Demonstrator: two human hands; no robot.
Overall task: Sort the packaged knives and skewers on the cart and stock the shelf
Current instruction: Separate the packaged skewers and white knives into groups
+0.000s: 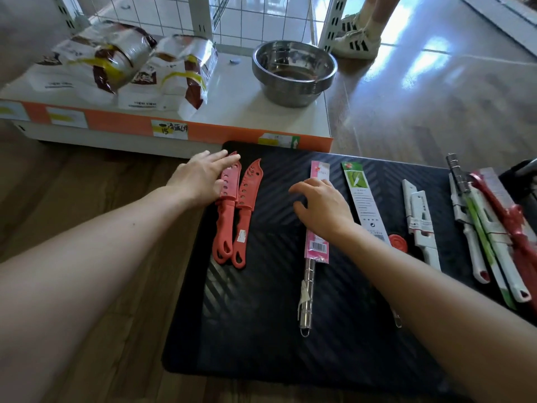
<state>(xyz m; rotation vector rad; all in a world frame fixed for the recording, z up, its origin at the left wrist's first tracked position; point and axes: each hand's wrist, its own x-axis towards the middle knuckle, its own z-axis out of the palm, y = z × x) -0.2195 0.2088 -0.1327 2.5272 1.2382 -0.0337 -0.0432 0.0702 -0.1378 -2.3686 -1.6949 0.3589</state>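
Two red sheathed knives (235, 207) lie side by side at the left end of the black cart surface (261, 330). The left hand (200, 181) lies flat on them, fingers straight. The right hand (322, 205), fingers loosely bent and gripping nothing, rests over a pink skewer pack (316, 245). Behind stands the shelf (232, 112).

This is a shop: a low white display shelf (232, 91) with an orange price strip (122, 123) carrying paper price labels (170, 129), a wire-grid back panel (255, 16), slotted uprights (334, 21), bagged goods (174, 71) and nested steel bowls (293, 71) stands behind a black cart (261, 330) of packaged knives (420, 210).
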